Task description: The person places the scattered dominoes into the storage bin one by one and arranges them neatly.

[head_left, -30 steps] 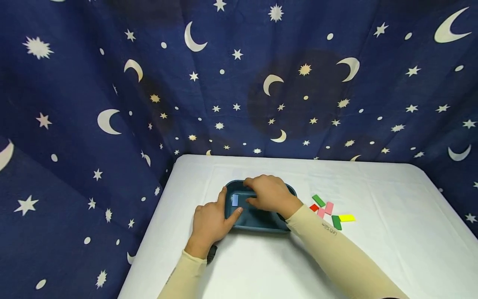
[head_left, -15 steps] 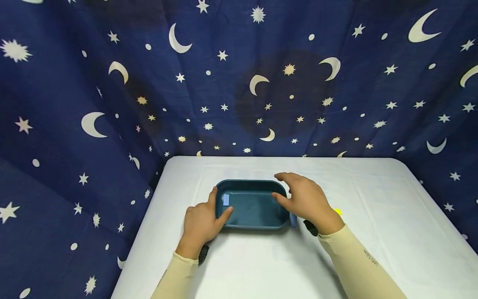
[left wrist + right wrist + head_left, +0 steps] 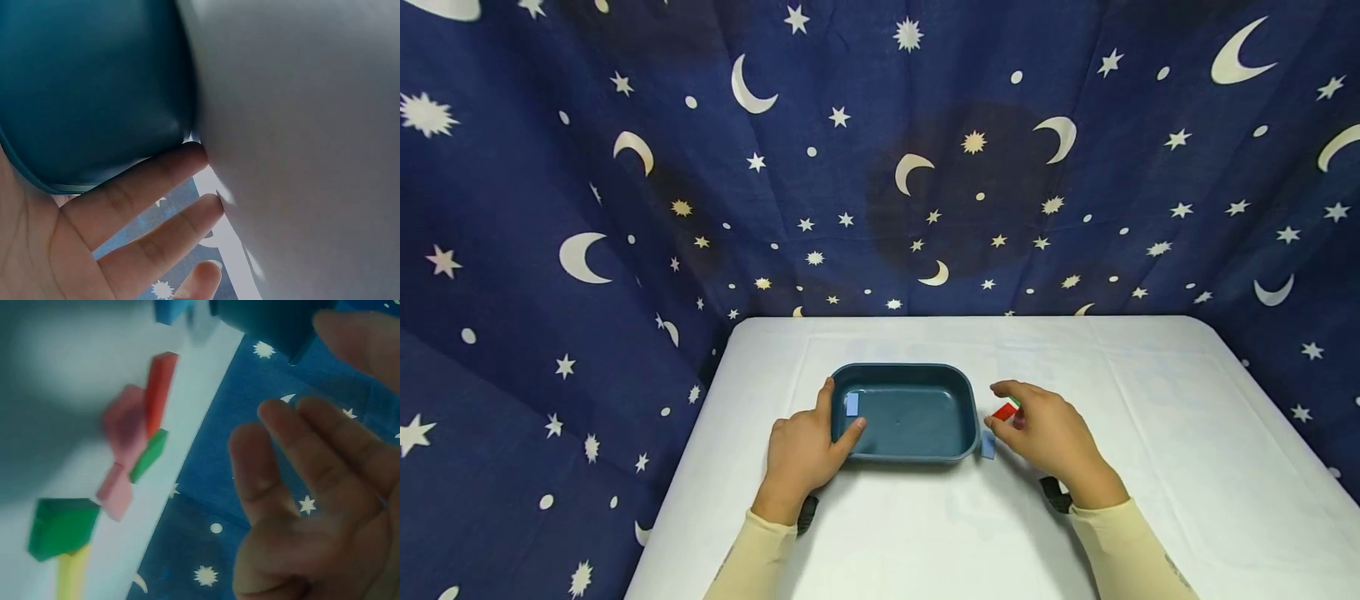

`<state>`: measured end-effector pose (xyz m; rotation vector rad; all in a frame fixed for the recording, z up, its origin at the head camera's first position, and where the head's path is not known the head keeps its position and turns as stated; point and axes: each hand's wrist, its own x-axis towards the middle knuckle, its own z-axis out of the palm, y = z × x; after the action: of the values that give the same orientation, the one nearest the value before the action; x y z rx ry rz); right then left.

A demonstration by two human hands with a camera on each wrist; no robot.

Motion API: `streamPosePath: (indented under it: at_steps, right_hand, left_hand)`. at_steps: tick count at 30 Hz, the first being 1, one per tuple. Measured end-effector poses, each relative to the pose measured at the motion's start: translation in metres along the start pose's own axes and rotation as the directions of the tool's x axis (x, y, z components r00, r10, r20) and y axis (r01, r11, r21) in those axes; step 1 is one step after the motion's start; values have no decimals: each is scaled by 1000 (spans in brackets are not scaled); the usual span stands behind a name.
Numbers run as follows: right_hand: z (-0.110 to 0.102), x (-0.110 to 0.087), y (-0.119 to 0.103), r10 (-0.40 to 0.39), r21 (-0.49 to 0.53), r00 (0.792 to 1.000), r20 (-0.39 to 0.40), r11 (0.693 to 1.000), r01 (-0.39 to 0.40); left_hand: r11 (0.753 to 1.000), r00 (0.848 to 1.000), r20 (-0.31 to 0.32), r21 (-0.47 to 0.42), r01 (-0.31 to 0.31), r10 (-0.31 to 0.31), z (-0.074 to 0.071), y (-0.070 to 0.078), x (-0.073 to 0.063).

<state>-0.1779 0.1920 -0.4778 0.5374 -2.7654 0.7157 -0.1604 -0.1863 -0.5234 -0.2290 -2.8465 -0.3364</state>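
Observation:
A dark teal rectangular tray (image 3: 902,417) sits on the white table, with one small blue block (image 3: 852,404) inside near its left end. My left hand (image 3: 803,454) grips its left front corner, thumb over the rim and fingers along the outside. Just right of the tray lies a second blue block (image 3: 988,445). My right hand (image 3: 1052,433) hovers beside a red block (image 3: 1004,412), thumb and fingers apart, holding nothing. In the right wrist view, pink blocks (image 3: 128,422), green blocks (image 3: 62,528) and a yellow block (image 3: 73,575) lie near that red one; the hand mostly hides them in the head view.
A navy curtain (image 3: 820,183) with moons and stars hangs behind and left of the table. The white tablecloth (image 3: 1150,433) stretches to the right of the right hand and in front of the tray (image 3: 900,459).
My right hand has come out of the tray and moved right, to the loose blocks. The head view has shifted slightly. My left hand stays on the tray's corner.

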Motion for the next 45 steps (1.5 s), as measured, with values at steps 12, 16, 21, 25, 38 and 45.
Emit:
streamPosePath:
  at_steps: [12,16,21,25,38,45]
  right_hand:
    - [15,-13,7,64,5,988,140,998,-65]
    - [18,-14,9,78,9,980,185,997,-81]
    - [22,-14,10,73,5,976,206,997,-76]
    - [24,-13,10,76,-10,975,207,997,-76]
    - [24,-15,11,104,-28,968,228,995,-100]
    - [20,-17,12,92,-18,968,232,996,-90]
  left_hand:
    - [1000,1000,2,-2,0,0,0,-3,-5]
    - [1000,1000,-4,0,-3,3,1,-4,-7]
    - [1000,1000,-14,-5,-13,13,0,-5,-6]
    - [1000,1000,-14,-7,-15,15,-2,-4,-5]
    - [1000,1000,-20,-7,-22,22,-2,-1,-4]
    - [999,999,-25,-13,-32,32,-2,3,-3]
